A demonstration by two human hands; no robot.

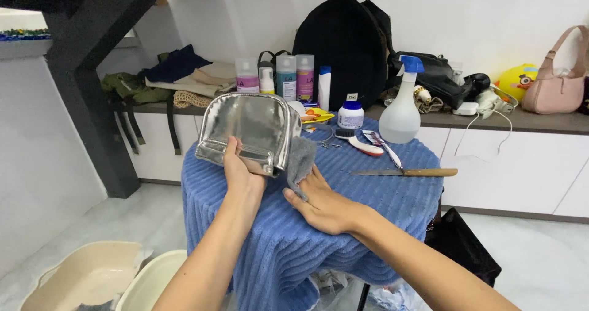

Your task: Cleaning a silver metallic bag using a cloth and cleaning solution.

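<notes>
Head view looks straight down on the job: the left hand (242, 171) grips a shiny silver bag (248, 131) by its lower edge, thumb on the front, fingers wrapped behind, holding it upright and tilted slightly above the near left part of the table (343, 207), which is draped in a ribbed blue cover. The right hand (325, 205) lies mostly flat on that cover, fingers stretched out and pressing a grey cloth (299, 161) up against the bag's right side; the cloth is bunched between the fingertips and the silver surface.

So the wiping looks to be under way, not finished. The front panel gleams and shows no obvious marks from here, though whether it has been gone over already I cannot tell. The right edge is the part getting attention now; the back and base are hidden.

Supplies sit untouched farther back on the table: a white spray bottle with a blue trigger (402, 111), a small white jar with a blue lid (351, 114), a white brush (362, 144) and a wooden-handled knife (405, 172). A row of pastel bottles (279, 78) stands on the counter behind, beside a black backpack (343, 47). Two cream basins (92, 274) wait on the floor at lower left.
</notes>
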